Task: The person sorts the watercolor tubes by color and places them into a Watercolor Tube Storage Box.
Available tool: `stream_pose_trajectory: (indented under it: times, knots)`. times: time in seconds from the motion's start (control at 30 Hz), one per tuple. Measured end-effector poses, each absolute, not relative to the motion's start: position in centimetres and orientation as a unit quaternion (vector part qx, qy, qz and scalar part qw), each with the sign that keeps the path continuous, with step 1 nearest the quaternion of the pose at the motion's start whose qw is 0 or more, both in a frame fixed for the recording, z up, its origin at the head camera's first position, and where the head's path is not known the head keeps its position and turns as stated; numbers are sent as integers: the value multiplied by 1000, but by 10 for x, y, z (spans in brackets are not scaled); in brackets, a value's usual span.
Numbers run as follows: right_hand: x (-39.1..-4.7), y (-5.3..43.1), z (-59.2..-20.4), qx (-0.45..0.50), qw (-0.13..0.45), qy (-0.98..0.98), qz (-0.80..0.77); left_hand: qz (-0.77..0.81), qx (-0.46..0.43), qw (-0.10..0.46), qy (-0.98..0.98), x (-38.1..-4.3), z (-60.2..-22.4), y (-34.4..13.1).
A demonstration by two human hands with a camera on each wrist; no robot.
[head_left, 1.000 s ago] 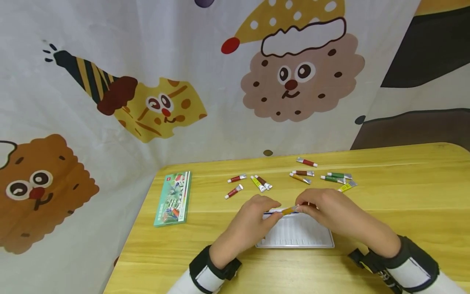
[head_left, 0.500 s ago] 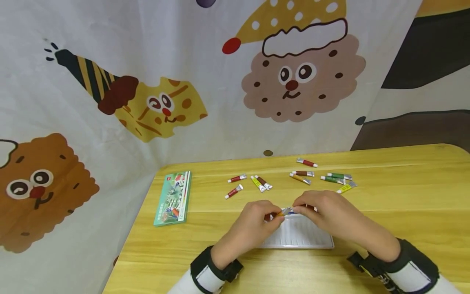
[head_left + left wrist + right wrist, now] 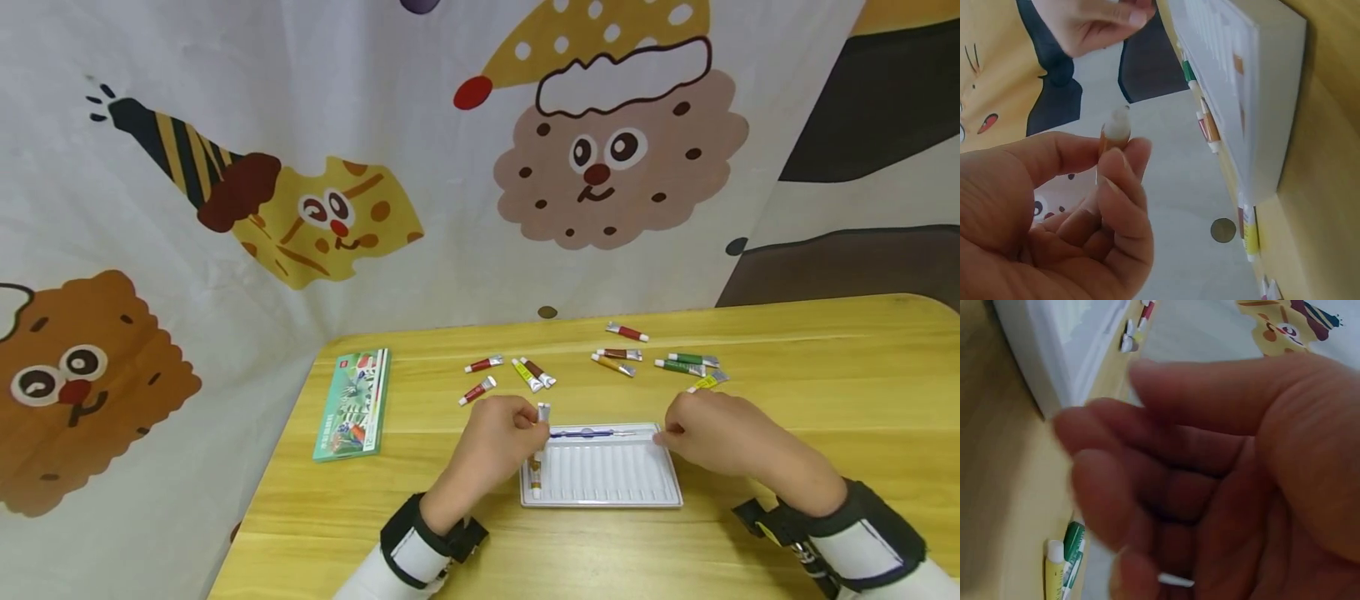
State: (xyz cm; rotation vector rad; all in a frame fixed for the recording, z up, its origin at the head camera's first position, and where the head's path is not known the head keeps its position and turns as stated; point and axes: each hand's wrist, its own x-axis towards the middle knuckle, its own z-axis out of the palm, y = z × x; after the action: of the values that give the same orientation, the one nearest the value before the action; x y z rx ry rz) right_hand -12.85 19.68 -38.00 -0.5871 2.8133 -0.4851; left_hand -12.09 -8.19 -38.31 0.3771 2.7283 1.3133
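Note:
In the head view my left hand (image 3: 498,433) is over the left end of a white plastic tray (image 3: 678,500). Its thumb and fingers pinch a small paint tube (image 3: 543,411), silver tail upward; the left wrist view shows its whitish cap (image 3: 1117,125) and an ochre band. An ochre tube (image 3: 536,479) with a white cap lies in the leftmost slot below. Along the tray's back groove rests a thin blue-handled paintbrush (image 3: 581,433). My right hand (image 3: 723,433) holds nothing, fingers loosely bent, beside the tray's back right corner.
Behind the tray several paint tubes lie scattered: a red tube (image 3: 477,390), a yellow tube (image 3: 527,375), an ochre tube (image 3: 613,365), a green tube (image 3: 680,367). A teal paint box (image 3: 352,404) lies at the table's left. A printed cloth (image 3: 450,275) hangs behind.
Both hands were together over the tray's back with the tube between them. The left hand has moved left with the tube, turning it tail-up; the right has drawn away right, holding nothing.

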Motion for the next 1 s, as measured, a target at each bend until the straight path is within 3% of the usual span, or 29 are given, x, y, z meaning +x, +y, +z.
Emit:
stream_pose_trajectory:
  times: [0.33, 1.0]
  knots:
    - [-126, 200, -387, -171, 162, 960, -149, 371, 103, 104, 917, -123, -390, -83]
    - [-126, 198, -393, -180, 203, 945, -184, 346, 94, 139, 923, -120, -399, -80]
